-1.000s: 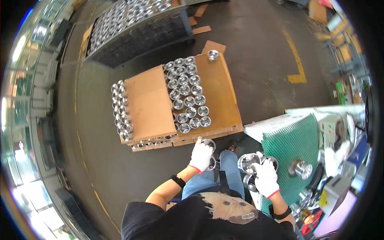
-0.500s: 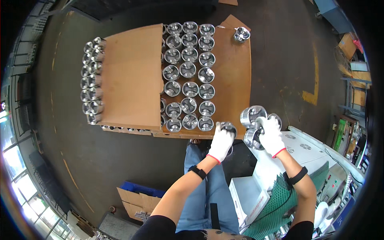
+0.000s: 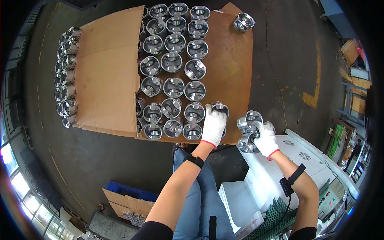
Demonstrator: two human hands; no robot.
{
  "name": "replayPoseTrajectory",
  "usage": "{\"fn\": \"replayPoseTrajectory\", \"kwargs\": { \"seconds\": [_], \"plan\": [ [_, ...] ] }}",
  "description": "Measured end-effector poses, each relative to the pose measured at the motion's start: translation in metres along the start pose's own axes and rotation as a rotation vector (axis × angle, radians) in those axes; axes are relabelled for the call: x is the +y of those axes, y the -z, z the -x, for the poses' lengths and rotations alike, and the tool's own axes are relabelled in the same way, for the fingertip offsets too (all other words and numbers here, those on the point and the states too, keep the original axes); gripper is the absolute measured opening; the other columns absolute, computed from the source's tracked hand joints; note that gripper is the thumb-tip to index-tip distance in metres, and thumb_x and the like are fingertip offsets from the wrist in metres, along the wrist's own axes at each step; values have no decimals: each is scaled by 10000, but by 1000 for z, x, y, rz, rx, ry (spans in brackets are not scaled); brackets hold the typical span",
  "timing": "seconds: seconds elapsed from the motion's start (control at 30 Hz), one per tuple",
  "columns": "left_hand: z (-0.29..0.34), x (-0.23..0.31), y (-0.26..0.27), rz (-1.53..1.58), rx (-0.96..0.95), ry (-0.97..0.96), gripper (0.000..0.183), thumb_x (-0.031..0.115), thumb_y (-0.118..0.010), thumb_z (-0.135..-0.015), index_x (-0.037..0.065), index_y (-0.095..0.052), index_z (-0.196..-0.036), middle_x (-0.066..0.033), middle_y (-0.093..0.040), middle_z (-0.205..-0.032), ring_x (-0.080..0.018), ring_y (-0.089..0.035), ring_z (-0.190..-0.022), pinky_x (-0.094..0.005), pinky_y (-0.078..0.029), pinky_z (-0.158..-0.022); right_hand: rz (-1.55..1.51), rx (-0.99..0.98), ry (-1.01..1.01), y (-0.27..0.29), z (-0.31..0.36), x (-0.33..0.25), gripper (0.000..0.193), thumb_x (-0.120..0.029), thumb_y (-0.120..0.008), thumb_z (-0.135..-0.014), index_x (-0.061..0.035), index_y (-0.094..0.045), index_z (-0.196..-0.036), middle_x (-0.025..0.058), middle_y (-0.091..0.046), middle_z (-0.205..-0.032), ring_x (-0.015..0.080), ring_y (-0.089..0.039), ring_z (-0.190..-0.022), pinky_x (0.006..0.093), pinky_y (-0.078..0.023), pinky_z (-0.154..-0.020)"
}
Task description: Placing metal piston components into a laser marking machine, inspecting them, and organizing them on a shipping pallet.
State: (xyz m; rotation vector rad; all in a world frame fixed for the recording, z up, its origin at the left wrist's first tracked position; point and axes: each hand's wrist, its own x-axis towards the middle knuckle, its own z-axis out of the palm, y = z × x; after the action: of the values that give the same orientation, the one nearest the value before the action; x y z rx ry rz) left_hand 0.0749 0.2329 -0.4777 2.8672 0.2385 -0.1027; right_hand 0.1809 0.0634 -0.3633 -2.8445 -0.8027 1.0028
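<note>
Here's the left hand (image 3: 215, 125), gloved, fingers closed around pistons (image 3: 221, 108) at the board's (image 3: 230, 72) near edge, right beside the standing rows (image 3: 172, 62)! Over by the near right corner, the right hand (image 3: 265, 140) grips a cluster (image 3: 248, 139) (three show, quite a handful) near the white cabinet (image 3: 258, 176).

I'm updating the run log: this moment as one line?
left hand: holding metal pistons, at brown board; right hand: holding piston cluster, beside board; lone piston: board's far-right corner

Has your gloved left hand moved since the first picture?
Yes, forward: the left hand appeared just short of the brown board's near edge; now it is over the board.
</note>
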Motion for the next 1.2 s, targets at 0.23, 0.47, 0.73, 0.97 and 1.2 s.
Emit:
{"fn": "replayPoseTrajectory", "kwargs": {
  "seconds": [0.23,0.47,0.73,0.97,1.2],
  "plan": [
    [15,-47,80,255,116,-136,306,103,-573,-738,115,-604,-1042,-78,-536,-1051,-264,-532,-1025,-460,-416,-940,33,41,31,5,-41,18,456,-52,-630,-702,-139,-588,-1148,188,-598,-923,367,-579,-910,448,-481,-812],
    [9,-237,150,-146,-232,642,949,425,-822,-611,176,-390,-1418,-192,-252,-1516,-415,-227,-1388,-535,-208,-1119,85,196,36,4,-122,3,417,-105,-610,-743,-134,-566,-1157,179,-607,-898,356,-601,-874,472,-494,-764],
    [-8,-276,114,-21,-533,855,1286,602,-804,-576,218,-42,-1538,-255,32,-1558,-504,-19,-1411,-638,-74,-1106,-8,300,-31,27,-214,-52,452,-72,-621,-720,-147,-600,-1165,188,-631,-911,368,-604,-909,458,-484,-833],
    [-16,-279,119,32,-617,889,1315,559,-827,-566,198,-17,-1537,-263,65,-1552,-497,14,-1416,-631,-82,-1107,-17,415,-91,48,-291,-88,396,-49,-593,-733,-125,-617,-1120,217,-622,-911,395,-595,-907,474,-465,-816],
    [-11,-287,118,49,-615,873,1287,611,-800,-563,183,-74,-1535,-275,36,-1547,-523,5,-1402,-653,-67,-1097,63,427,-140,55,-342,-111,391,-87,-596,-746,-96,-608,-1137,219,-604,-968,385,-587,-938,458,-466,-819]
  ]
}}
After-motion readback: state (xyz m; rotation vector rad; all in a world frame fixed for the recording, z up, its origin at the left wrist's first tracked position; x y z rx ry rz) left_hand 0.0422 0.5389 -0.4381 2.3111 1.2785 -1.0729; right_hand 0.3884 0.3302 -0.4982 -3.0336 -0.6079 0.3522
